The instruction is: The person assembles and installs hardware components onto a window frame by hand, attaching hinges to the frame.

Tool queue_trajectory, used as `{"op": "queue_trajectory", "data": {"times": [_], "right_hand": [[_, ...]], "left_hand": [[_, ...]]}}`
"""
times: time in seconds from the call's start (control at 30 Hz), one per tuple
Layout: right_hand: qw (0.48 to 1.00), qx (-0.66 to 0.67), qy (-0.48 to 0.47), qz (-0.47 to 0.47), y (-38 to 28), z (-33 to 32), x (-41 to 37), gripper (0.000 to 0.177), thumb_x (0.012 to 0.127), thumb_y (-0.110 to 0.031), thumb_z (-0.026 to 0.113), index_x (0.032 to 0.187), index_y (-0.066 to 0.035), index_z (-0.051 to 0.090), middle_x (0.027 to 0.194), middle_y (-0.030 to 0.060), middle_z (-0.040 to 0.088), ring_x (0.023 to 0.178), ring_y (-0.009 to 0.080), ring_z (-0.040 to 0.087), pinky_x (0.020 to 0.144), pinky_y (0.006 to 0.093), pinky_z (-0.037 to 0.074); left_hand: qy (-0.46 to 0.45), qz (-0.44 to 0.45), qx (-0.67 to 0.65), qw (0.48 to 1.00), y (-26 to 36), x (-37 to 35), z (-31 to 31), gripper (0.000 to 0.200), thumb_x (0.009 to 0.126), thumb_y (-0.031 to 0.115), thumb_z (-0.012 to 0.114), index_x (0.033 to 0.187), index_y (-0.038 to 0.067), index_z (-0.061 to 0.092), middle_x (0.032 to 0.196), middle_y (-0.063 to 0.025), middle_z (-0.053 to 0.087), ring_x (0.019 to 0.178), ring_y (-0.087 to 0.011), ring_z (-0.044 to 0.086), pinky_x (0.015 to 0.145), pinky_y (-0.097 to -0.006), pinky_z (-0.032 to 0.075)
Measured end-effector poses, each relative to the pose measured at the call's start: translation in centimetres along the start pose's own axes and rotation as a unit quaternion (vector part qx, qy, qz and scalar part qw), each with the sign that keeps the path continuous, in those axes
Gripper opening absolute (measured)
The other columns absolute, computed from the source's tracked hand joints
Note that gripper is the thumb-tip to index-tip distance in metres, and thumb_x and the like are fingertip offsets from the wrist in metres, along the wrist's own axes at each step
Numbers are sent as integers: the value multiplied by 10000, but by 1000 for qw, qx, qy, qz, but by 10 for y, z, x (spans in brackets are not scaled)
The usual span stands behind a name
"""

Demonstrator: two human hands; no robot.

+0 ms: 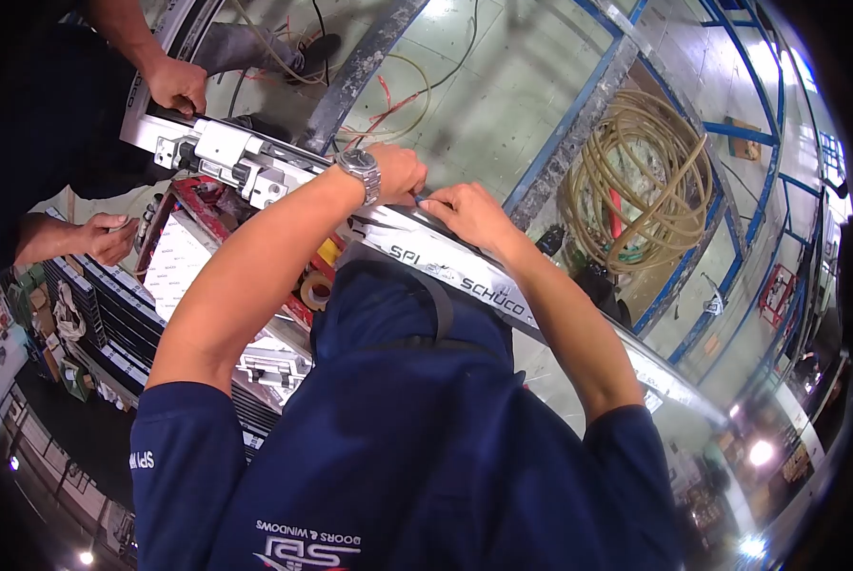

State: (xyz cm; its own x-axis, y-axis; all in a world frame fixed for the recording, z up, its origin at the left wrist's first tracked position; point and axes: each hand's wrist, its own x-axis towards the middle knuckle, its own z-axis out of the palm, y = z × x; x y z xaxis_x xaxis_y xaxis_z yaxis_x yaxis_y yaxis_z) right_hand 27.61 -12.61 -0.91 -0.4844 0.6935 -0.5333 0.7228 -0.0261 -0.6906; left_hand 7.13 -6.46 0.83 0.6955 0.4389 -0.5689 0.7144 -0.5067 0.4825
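Observation:
Both my hands meet over the top edge of a long white window frame profile (484, 284) marked SCHÜCO, which lies across in front of my waist. My left hand (397, 174), below a metal wristwatch (358, 164), has its fingers curled down at the profile's edge. Close beside it, my right hand (472, 214) is pinched with thumb and fingers at the same edge. A small dark piece shows between the two hands, too little to name. White hinges (227, 145) sit on the frame to the left of my left hand.
A co-worker's hand (177, 86) rests on the frame's left corner; their other hand (110, 238) is lower. A coiled hose (636, 181) lies beyond, among blue metal stands (569, 133). A roll of tape (315, 290) sits by a red-edged box on the left.

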Motion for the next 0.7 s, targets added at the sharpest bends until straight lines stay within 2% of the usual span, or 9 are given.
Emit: {"op": "queue_trajectory", "data": {"times": [0.13, 0.17, 0.27, 0.37, 0.53, 0.63, 0.7], "right_hand": [[998, -48, 8, -32, 1, 0, 1, 282, 956, -358, 679, 1003, -109, 803, 937, 187, 759, 896, 424, 703, 819, 518, 550], [999, -36, 5, -23, 1, 1, 2, 279, 952, -354, 683, 1002, -107, 803, 933, 187, 759, 894, 421, 705, 819, 518, 549], [1000, -10, -5, 9, -1, 1, 6, 272, 939, -341, 696, 1000, -98, 800, 927, 189, 760, 892, 415, 710, 820, 516, 549], [998, -2, -9, 57, -12, -1, 5, 275, 928, -333, 708, 998, -81, 795, 929, 195, 761, 892, 413, 713, 818, 508, 551], [993, 36, -18, 108, -15, -1, 6, 294, 925, -330, 715, 1007, -57, 786, 935, 215, 757, 887, 411, 714, 803, 485, 550], [992, 115, 25, 42, -2, 3, -2, 291, 921, -315, 721, 1006, -43, 783, 921, 225, 749, 883, 404, 717, 795, 473, 546], [995, 83, 10, 54, 3, 2, -3, 293, 918, -308, 727, 1005, -34, 780, 924, 227, 748, 890, 400, 722, 800, 467, 547]], "left_hand": [[-16, 12, -7, 1000, -6, 5, 2, 227, 879, 306, 793, 1030, 136, 805, 967, -158, 769, 967, -367, 731, 863, -484, 562], [3, 23, -24, 999, -9, 4, 3, 188, 884, 283, 781, 989, 129, 811, 912, -158, 766, 926, -368, 733, 832, -481, 565], [-48, 25, -58, 997, -13, 8, -2, 155, 856, 239, 783, 951, 120, 811, 855, -162, 760, 871, -368, 733, 787, -474, 564], [-35, 64, -85, 994, -19, 13, 2, 137, 818, 199, 786, 921, 114, 812, 817, -166, 753, 831, -365, 731, 751, -466, 561], [-15, 18, -73, 997, -5, 6, 5, 153, 792, 197, 801, 920, 115, 813, 824, -164, 756, 822, -364, 732, 746, -461, 563], [26, 31, -88, 995, -12, 6, 4, 182, 779, 216, 822, 919, 100, 812, 833, -153, 763, 821, -351, 738, 738, -452, 572], [25, 32, -102, 994, -17, 9, 8, 195, 782, 229, 828, 925, 97, 814, 845, -146, 769, 822, -346, 742, 735, -452, 574]]}}
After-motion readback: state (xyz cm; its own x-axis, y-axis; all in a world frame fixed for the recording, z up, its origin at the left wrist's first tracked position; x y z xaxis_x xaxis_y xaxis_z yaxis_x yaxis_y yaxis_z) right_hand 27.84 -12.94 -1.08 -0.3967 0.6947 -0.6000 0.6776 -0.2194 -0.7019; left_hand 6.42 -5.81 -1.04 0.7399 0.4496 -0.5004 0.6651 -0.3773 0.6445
